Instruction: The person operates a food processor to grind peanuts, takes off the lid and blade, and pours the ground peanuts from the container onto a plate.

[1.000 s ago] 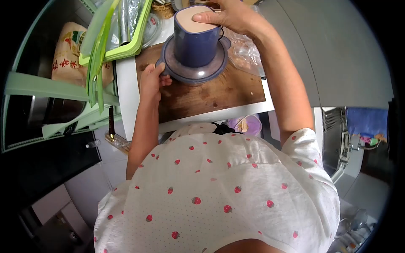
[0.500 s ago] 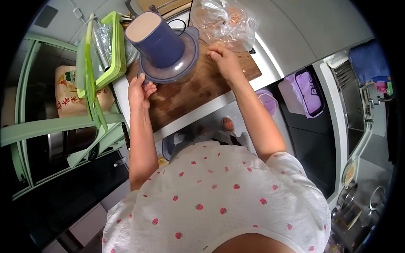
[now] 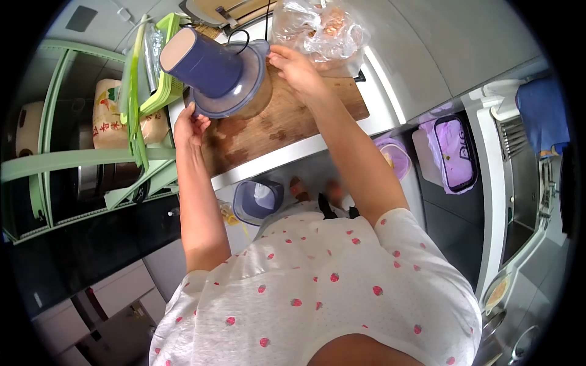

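A blue electric food chopper (image 3: 210, 68) stands on a brown wooden cutting board (image 3: 287, 125), its motor head above a wide lid and a see-through bowl (image 3: 258, 100). My left hand (image 3: 191, 127) grips the near-left edge of the lid, thumb on top and fingers curled beneath. At the far-right side, my right hand (image 3: 294, 68) pinches the lid's projecting tab. A clear plastic bag (image 3: 323, 39) with reddish-orange contents lies just beyond my right hand. What is inside the bowl cannot be made out.
Left of the board are a green basket (image 3: 168, 91), long green onions (image 3: 133, 104) and a green shelf rack (image 3: 79, 168) holding a printed sack (image 3: 107, 116). Below the counter edge stands a blue bin (image 3: 259, 201). Purple-lined bins (image 3: 452, 152) are to the right.
My right hand has moved left from the board onto the lid's tab. My left hand stays on the lid's edge. The camera view has shifted a little.
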`<state>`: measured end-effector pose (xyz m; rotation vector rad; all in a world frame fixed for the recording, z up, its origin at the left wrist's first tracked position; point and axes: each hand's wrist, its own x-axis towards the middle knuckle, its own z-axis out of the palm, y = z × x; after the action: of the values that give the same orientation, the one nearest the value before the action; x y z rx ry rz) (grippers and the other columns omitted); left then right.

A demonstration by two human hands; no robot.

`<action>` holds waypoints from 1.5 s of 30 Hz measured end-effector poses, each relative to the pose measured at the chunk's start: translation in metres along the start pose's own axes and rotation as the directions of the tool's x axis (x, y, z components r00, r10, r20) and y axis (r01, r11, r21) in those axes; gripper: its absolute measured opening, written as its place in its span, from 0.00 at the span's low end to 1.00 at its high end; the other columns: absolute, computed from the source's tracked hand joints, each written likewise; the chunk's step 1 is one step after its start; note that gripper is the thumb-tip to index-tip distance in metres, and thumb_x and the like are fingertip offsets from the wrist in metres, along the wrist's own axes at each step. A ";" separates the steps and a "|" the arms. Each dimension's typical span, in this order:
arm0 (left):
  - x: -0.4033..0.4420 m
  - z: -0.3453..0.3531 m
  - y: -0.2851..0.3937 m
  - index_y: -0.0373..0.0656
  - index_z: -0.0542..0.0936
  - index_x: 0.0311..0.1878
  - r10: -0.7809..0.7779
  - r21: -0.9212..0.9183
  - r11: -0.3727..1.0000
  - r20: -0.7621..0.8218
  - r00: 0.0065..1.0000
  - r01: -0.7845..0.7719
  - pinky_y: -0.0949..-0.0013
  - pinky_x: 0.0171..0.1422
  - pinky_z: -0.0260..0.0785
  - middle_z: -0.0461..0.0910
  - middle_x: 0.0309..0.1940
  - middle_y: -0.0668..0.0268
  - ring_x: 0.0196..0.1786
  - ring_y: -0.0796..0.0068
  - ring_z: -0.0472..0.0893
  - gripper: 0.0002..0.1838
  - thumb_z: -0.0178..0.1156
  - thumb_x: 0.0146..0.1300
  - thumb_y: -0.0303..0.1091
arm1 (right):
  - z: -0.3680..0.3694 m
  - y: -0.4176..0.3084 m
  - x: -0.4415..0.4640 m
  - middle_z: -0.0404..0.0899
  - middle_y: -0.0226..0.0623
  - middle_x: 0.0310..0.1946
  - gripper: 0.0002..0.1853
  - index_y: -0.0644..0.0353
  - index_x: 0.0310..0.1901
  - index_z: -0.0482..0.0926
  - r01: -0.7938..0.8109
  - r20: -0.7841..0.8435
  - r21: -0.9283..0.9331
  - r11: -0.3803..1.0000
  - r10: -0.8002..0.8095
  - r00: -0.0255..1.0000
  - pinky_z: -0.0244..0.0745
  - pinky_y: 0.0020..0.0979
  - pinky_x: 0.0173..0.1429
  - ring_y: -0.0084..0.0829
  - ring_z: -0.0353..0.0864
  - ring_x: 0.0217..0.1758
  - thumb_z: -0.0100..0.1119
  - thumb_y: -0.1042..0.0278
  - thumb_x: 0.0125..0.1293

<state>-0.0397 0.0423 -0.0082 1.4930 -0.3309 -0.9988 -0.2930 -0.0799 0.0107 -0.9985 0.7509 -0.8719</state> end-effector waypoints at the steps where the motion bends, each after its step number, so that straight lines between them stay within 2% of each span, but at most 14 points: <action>1: 0.001 0.000 0.000 0.44 0.74 0.29 -0.005 0.008 1.000 0.016 1.000 0.005 0.73 0.25 0.72 0.74 0.18 0.69 0.21 0.75 0.76 0.10 0.54 0.61 0.40 | 0.000 0.000 0.000 0.70 0.45 0.54 0.21 0.68 0.58 0.64 -0.001 0.015 -0.003 1.000 0.001 1.000 0.61 0.27 0.60 0.32 0.68 0.57 0.47 0.73 0.63; 4: 0.003 -0.003 -0.002 0.44 0.73 0.30 0.007 0.005 1.000 0.033 0.999 -0.008 0.73 0.26 0.72 0.74 0.19 0.69 0.21 0.76 0.75 0.10 0.54 0.60 0.40 | -0.002 -0.005 0.000 0.72 0.44 0.52 0.20 0.67 0.56 0.67 -0.016 0.010 -0.035 0.999 0.016 1.000 0.63 0.27 0.59 0.32 0.70 0.56 0.48 0.71 0.63; 9: -0.002 0.003 0.000 0.45 0.70 0.29 0.024 -0.030 0.999 0.061 0.998 -0.022 0.76 0.22 0.72 0.73 0.16 0.69 0.18 0.78 0.75 0.08 0.54 0.60 0.36 | 0.012 -0.033 0.014 0.77 0.48 0.44 0.19 0.63 0.48 0.75 0.219 -0.084 -0.579 0.785 -0.325 0.942 0.67 0.34 0.55 0.40 0.75 0.49 0.55 0.63 0.57; 11: -0.008 0.007 0.002 0.46 0.69 0.27 0.028 -0.045 0.999 0.044 0.999 -0.026 0.76 0.22 0.71 0.73 0.16 0.69 0.17 0.78 0.74 0.08 0.53 0.61 0.35 | 0.031 -0.061 0.011 0.77 0.50 0.43 0.19 0.62 0.46 0.77 0.304 -0.033 -0.607 0.735 -0.405 0.914 0.67 0.36 0.55 0.43 0.75 0.49 0.56 0.60 0.54; 13: -0.012 0.009 0.004 0.46 0.69 0.27 0.039 -0.019 0.999 0.051 0.998 -0.038 0.77 0.22 0.70 0.73 0.15 0.69 0.16 0.79 0.73 0.08 0.53 0.61 0.35 | 0.053 -0.085 0.009 0.79 0.42 0.40 0.20 0.65 0.47 0.76 0.464 0.098 -0.650 0.602 -0.540 0.836 0.69 0.27 0.49 0.29 0.76 0.44 0.57 0.62 0.56; 14: -0.014 0.011 0.006 0.46 0.68 0.26 0.039 -0.026 0.999 0.070 0.997 -0.037 0.77 0.22 0.69 0.73 0.15 0.69 0.16 0.79 0.73 0.09 0.53 0.61 0.35 | 0.061 -0.090 0.017 0.78 0.42 0.41 0.23 0.64 0.50 0.74 0.500 0.171 -0.682 0.534 -0.548 0.819 0.69 0.28 0.50 0.31 0.76 0.45 0.58 0.57 0.56; 15: -0.015 0.011 0.006 0.46 0.68 0.26 0.040 -0.051 0.998 0.067 0.997 -0.036 0.77 0.22 0.69 0.73 0.15 0.69 0.16 0.79 0.73 0.09 0.53 0.61 0.35 | 0.073 -0.104 0.014 0.78 0.42 0.41 0.23 0.64 0.50 0.74 0.506 0.191 -0.689 0.518 -0.544 0.817 0.69 0.28 0.50 0.31 0.76 0.45 0.58 0.57 0.56; 17: -0.014 0.009 0.004 0.46 0.68 0.25 0.045 -0.033 0.999 0.081 0.996 -0.043 0.77 0.23 0.68 0.72 0.15 0.69 0.17 0.79 0.73 0.10 0.53 0.61 0.36 | 0.099 -0.127 0.007 0.73 0.54 0.49 0.29 0.67 0.53 0.70 0.364 0.243 -0.635 0.681 -0.272 0.931 0.68 0.32 0.55 0.40 0.73 0.54 0.61 0.57 0.52; 18: -0.013 0.006 0.004 0.46 0.69 0.26 0.038 -0.059 0.998 0.123 0.992 -0.031 0.77 0.23 0.68 0.72 0.16 0.69 0.17 0.79 0.72 0.10 0.54 0.60 0.37 | 0.105 -0.122 0.018 0.74 0.53 0.49 0.28 0.68 0.53 0.71 0.442 0.283 -0.727 0.525 -0.356 0.890 0.68 0.31 0.55 0.39 0.75 0.52 0.60 0.60 0.52; 23: -0.010 0.001 0.003 0.45 0.70 0.26 0.035 -0.061 0.998 0.168 0.985 -0.025 0.77 0.23 0.67 0.73 0.17 0.68 0.18 0.79 0.73 0.09 0.54 0.60 0.37 | 0.121 -0.120 0.034 0.76 0.48 0.47 0.30 0.69 0.53 0.70 0.446 0.365 -0.787 0.427 -0.259 0.894 0.70 0.29 0.53 0.37 0.76 0.49 0.62 0.63 0.49; 25: -0.006 -0.001 0.001 0.45 0.69 0.26 0.037 -0.072 0.997 0.200 0.979 -0.023 0.76 0.24 0.67 0.73 0.18 0.67 0.19 0.78 0.73 0.10 0.54 0.60 0.37 | 0.129 -0.131 0.030 0.76 0.46 0.47 0.29 0.69 0.54 0.70 0.256 0.270 -0.793 0.553 -0.058 0.961 0.70 0.28 0.53 0.34 0.76 0.49 0.63 0.65 0.49; 33: 0.000 -0.004 -0.001 0.44 0.69 0.27 0.025 -0.084 0.996 0.240 0.970 -0.005 0.75 0.25 0.67 0.73 0.18 0.67 0.19 0.77 0.73 0.09 0.55 0.59 0.37 | 0.137 -0.139 0.041 0.74 0.44 0.49 0.30 0.66 0.58 0.65 0.227 0.356 -0.796 0.561 0.130 0.925 0.69 0.27 0.53 0.32 0.74 0.50 0.62 0.72 0.53; 36: -0.004 -0.003 0.003 0.45 0.70 0.28 0.013 -0.060 0.998 0.249 0.969 0.002 0.75 0.27 0.67 0.73 0.19 0.68 0.20 0.78 0.72 0.09 0.54 0.59 0.38 | 0.137 -0.142 0.042 0.71 0.46 0.53 0.32 0.64 0.61 0.62 0.330 0.401 -0.854 0.403 0.106 0.910 0.65 0.28 0.58 0.35 0.70 0.56 0.62 0.71 0.54; 45: -0.002 -0.003 0.000 0.45 0.69 0.28 0.015 -0.093 0.996 0.235 0.972 0.008 0.76 0.27 0.67 0.73 0.19 0.67 0.19 0.78 0.72 0.09 0.56 0.59 0.37 | 0.137 -0.148 0.033 0.67 0.46 0.57 0.35 0.65 0.62 0.59 0.228 0.325 -0.822 0.521 0.102 0.940 0.63 0.29 0.61 0.36 0.66 0.60 0.63 0.66 0.55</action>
<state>-0.0387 0.0454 -0.0082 1.2918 -0.4499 -1.1762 -0.2002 -0.0973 0.1921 -2.0335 0.8557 -0.3029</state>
